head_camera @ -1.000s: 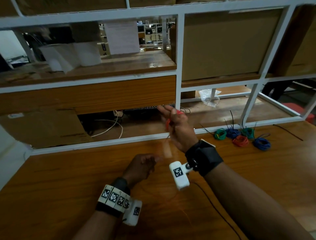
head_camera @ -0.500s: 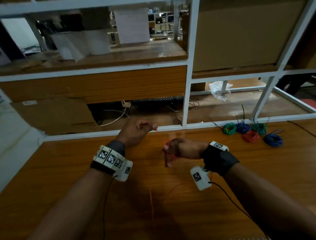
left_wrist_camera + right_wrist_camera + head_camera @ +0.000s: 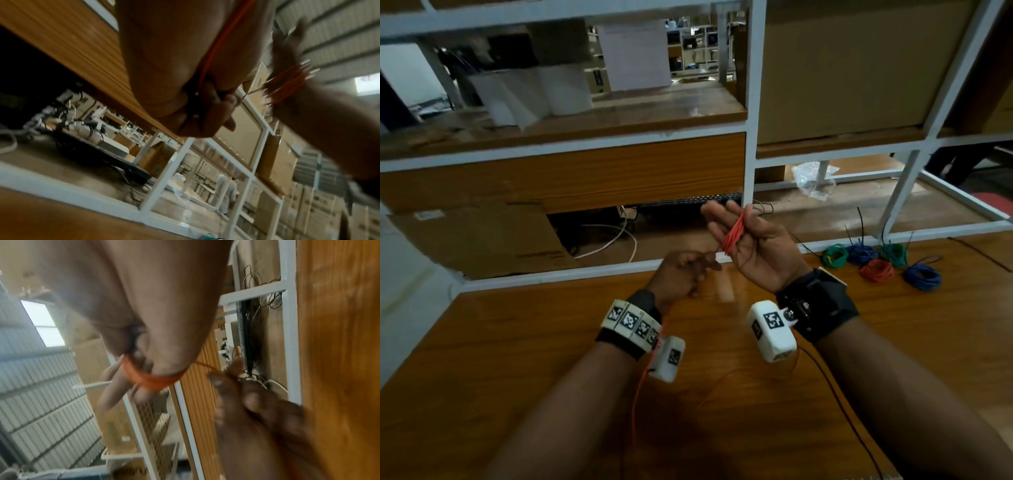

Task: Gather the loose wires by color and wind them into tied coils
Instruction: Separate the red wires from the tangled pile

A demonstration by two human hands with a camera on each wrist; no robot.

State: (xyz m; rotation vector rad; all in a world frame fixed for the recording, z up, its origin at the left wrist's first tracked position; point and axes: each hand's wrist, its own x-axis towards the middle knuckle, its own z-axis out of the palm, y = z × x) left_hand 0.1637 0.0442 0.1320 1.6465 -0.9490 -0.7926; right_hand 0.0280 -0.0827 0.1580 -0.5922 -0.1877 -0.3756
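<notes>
Right hand [image 3: 760,246] is up, palm toward the camera, fingers nearly straight, with a bundle of thin red wire loops [image 3: 733,234] wound round them. The left hand [image 3: 681,274] sits just beside it, lower, fingers curled and pinching the running red strand [image 3: 207,65] that leads into the loops. The loose tail of that wire [image 3: 637,404] trails down across the wooden bench [image 3: 517,359] between the forearms. Well off to the right, at the bench's far edge, lie finished coils: green coil [image 3: 835,256], red coil [image 3: 876,270], blue coil [image 3: 923,277]. Behind stands a white metal shelf frame [image 3: 751,137].
</notes>
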